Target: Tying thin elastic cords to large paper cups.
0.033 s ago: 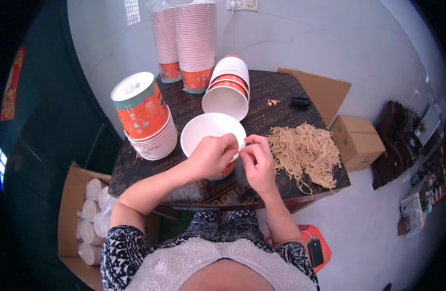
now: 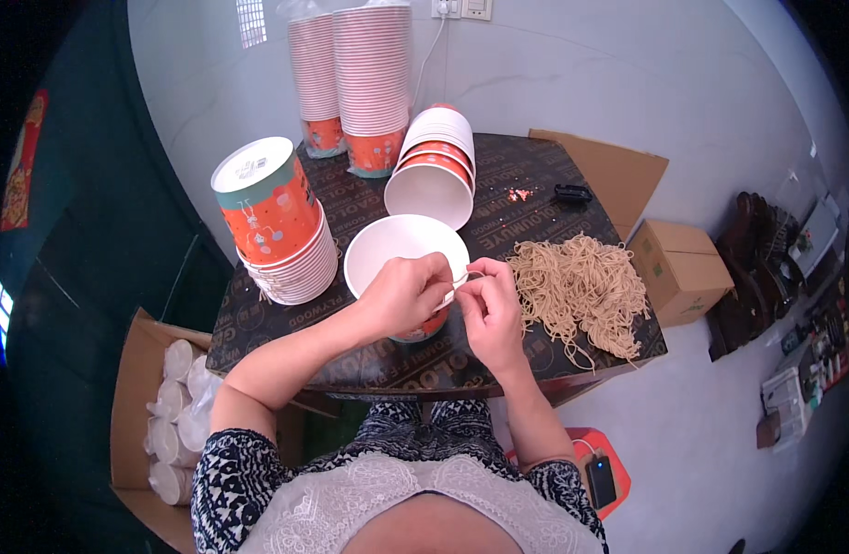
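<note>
Head view, frame centre: left hand (image 2: 401, 294) and right hand (image 2: 487, 309) pinch a thin rubber band (image 2: 468, 275) over the light paper bowl (image 2: 401, 247); stretchy, best pinched at opposite ends.

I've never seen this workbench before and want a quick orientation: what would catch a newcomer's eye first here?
First, the two hands at the centre: the left hand and right hand pinch a thin rubber band at the rim of an open white paper cup. Just right of them lies a big tangled heap of tan rubber bands on the dark table. Behind stand tall stacks of orange-and-white cups against the wall.
</note>
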Available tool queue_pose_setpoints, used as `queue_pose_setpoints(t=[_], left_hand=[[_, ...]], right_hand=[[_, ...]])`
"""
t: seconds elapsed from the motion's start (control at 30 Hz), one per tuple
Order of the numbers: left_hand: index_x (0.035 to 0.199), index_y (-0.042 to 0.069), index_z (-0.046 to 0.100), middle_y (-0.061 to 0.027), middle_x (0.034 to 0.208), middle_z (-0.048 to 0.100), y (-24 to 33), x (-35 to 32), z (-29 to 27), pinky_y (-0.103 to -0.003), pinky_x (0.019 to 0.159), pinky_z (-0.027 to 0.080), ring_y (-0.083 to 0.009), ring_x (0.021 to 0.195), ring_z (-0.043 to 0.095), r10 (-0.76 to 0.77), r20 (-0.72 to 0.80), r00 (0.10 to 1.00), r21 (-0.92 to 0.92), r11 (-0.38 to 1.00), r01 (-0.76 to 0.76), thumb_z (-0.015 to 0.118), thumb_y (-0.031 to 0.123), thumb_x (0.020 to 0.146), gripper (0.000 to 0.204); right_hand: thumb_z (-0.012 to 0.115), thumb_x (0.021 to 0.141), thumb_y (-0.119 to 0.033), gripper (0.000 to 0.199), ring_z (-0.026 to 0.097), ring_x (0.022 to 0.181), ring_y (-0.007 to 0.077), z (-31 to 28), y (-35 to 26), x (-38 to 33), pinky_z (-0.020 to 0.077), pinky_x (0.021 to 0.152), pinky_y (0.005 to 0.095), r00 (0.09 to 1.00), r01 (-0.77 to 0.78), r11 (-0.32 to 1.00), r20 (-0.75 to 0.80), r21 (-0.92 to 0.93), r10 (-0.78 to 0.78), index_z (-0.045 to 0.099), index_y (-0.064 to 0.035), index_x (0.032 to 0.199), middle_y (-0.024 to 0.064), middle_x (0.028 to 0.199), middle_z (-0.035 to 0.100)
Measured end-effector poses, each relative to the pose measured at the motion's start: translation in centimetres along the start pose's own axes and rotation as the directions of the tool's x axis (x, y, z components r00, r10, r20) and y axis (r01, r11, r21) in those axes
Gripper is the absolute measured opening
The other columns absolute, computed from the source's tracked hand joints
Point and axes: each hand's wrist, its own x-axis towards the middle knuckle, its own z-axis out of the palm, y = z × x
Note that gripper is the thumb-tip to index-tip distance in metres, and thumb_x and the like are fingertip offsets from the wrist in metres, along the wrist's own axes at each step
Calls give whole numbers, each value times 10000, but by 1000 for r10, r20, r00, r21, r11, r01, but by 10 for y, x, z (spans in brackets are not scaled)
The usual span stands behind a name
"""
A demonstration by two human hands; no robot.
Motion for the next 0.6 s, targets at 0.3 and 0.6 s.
queue_pose_setpoints(t=[0.3,0.6], left_hand=[[818,-25,599,-231,705,647,-7,9,-3,-459,635,515,-416,717,667,-181,25,983,-92,979,183,598,64,821,89],[871,20,606,-185,716,657,-4,7,-1,-459,603,517,-390,695,661,28,-52,998,89,996,-24,613,65,834,59]], right_hand=[[621,819,81,103,559,847,280,5,2,-21,482,722,338,954,273,915,-38,-297,-297,574,19,887,190,1091,494],[671,823,32,145,637,742,258,3,8,-11,520,619,334,907,343,861,-107,-376,-408,597,-8,942,120,913,615]])
